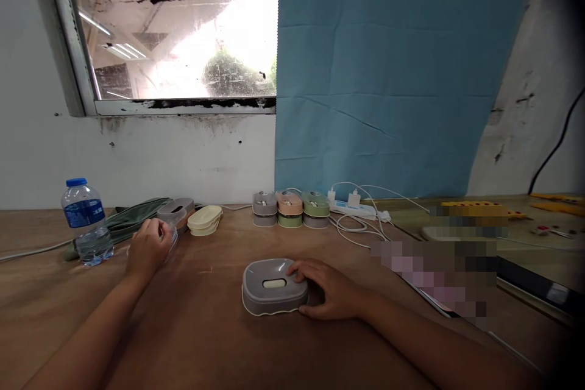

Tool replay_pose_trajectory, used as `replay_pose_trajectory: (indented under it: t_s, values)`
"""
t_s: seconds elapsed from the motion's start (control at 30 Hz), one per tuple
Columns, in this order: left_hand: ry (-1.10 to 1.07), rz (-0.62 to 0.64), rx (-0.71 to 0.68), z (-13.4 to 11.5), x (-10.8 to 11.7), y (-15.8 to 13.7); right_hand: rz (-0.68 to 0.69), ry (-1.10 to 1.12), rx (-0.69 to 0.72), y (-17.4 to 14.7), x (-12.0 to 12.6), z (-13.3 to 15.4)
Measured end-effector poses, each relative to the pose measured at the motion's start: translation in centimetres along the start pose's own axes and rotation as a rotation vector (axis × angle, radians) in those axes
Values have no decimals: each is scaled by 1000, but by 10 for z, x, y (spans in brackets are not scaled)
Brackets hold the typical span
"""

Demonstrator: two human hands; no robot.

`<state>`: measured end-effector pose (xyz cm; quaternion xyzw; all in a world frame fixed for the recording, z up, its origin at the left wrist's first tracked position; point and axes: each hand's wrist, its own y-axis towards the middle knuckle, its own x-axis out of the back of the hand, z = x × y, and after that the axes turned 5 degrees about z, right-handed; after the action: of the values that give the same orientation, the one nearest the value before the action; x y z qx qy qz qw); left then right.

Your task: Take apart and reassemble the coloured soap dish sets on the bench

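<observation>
My right hand (326, 289) grips the right end of a grey oval box (269, 301). Its thumb is low on the side and its fingers rest on the lid, which has a slot showing something cream inside. Over at the left, my left hand (148, 247) has its fingers curled around a clear plastic piece (172, 242), partly hidden by the hand. Just behind it are grey oval covers (176, 210). A small stack of cream oval plates (204, 220) lies to the right of that hand.
A water bottle (86, 225) stands at the left beside dark green cloth (132, 219). At the back, grey (264, 208), pink-topped (289, 208) and green-topped (315, 208) boxes stand in a row. A white power strip (361, 211) with loose cables lies right of them.
</observation>
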<state>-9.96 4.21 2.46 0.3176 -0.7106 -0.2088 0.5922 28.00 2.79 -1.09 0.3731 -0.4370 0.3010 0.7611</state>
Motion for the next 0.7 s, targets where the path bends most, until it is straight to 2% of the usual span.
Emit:
replay_pose_trajectory:
  t_s: [0.07,0.13,0.2,0.27,0.37,0.53,0.63,0.7]
  values:
    - [-268,-121,42,-11,3,-3,-62,-74,42,0,0,-2]
    - [-613,-128,103,-24,0,-7,-157,-118,61,0,0,-3]
    - [-1015,-4,157,-40,-6,-14,-241,-144,60,0,-1,-4]
    - [-1394,192,218,-58,-13,-24,-292,-181,55,-1,-2,-3]
    - [-1760,508,303,-83,-16,-41,-356,-249,65,-1,-4,2]
    - [-1961,905,274,-104,-2,-60,-437,-372,165,0,-6,12]
    - [-1975,1072,259,-106,1,-66,-446,-405,223,0,-6,16]
    - [-1982,1139,255,-107,1,-69,-409,-398,244,1,-6,18]
